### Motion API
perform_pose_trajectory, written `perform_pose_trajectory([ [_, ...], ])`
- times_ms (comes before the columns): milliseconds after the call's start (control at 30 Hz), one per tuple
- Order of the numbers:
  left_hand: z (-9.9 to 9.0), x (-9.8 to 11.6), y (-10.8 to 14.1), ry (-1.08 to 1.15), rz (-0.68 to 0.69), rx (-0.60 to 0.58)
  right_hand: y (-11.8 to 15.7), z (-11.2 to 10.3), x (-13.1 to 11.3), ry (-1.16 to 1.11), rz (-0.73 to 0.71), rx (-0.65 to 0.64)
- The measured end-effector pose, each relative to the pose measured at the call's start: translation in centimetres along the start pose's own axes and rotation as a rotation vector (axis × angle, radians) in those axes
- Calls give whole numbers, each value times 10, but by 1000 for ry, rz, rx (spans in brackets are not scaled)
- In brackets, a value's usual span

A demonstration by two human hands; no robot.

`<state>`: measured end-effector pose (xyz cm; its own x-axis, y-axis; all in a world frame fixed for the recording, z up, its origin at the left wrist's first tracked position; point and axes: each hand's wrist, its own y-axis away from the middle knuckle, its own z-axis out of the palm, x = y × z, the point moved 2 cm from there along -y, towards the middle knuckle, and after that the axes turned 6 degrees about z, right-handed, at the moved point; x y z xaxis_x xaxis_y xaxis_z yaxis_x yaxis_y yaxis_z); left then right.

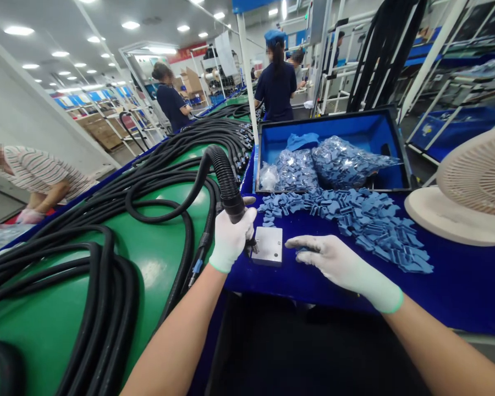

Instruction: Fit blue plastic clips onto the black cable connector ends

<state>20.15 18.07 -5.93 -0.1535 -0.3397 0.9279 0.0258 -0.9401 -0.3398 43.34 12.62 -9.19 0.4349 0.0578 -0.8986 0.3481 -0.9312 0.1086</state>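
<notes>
Holding a cable end [226, 181] beside a metal block [267, 246] on a blue mat [457, 291].

Green bench [160, 258] bears coiled black cables [101, 286], probably laid there so their ends reach the mat. Blue case [334, 124] of bagged parts [342, 162] stands behind, with loose blue clips [355, 231] spread before it, seemingly for easy picking. Gloved left hand [233, 239] closes firmly around the cable's ribbed sleeve, its metal tip [254, 247] touching the block's left edge, perhaps steadied there. Gloved right hand [338, 269] lies low on the mat, fingers extended over a small blue clip [303, 251]; cannot tell whether it is pinched. Block sits between both hands, within easy reach.
</notes>
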Motion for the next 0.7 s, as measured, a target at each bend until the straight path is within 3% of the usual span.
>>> perform_pose_trajectory([
  [167, -3, -20, -5, 11, -35, -67, 4, -2, 13, -87, 124, 22],
  [367, -5, -29, -5, -6, -25, -89, 2, -5, 11, -21, -22, 24],
  [533, -4, -40, -5, -119, -46, -105, -2, -3, 15, -150, 116, -59],
  [700, -4, -38, -7, -211, -51, -125, -15, -1, 1, -54, -47, -42],
])
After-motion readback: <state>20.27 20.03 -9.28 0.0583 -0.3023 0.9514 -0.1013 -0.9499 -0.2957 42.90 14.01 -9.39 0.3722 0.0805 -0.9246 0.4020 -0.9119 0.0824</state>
